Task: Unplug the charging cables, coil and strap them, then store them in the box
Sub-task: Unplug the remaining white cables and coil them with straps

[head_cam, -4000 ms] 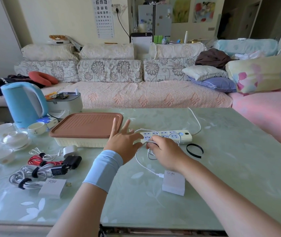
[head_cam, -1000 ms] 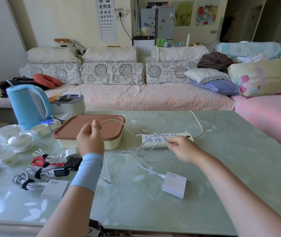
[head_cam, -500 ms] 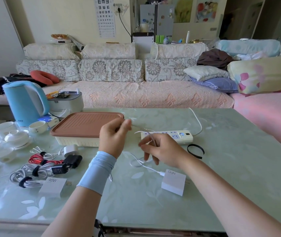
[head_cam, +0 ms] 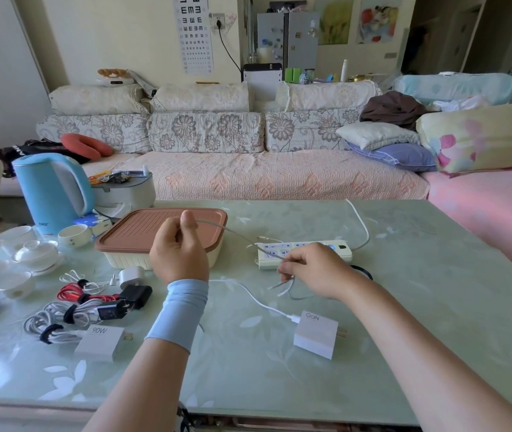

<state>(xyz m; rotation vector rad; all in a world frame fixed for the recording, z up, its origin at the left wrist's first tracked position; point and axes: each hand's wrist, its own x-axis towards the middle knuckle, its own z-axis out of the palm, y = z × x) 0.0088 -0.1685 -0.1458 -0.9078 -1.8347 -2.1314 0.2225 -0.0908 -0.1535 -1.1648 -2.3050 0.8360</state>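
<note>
Here the left hand (head_cam: pixel 180 251) and right hand (head_cam: pixel 314 271) each pinch the white cable (head_cam: pixel 233 232).

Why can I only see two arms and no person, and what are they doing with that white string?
That is one picture, from a small camera worn on the person's head and looking down, so you see only their own arms. The left hand, with a blue sleeve on the wrist, pinches a white cable. The right hand holds loops of that cable just above the table. It is a charging cable, and it seems to run to the white charger lying unplugged in front. Behind the hands are a power strip and a box with its brown lid on. At the left lie bundled cables and a blue kettle.
</note>
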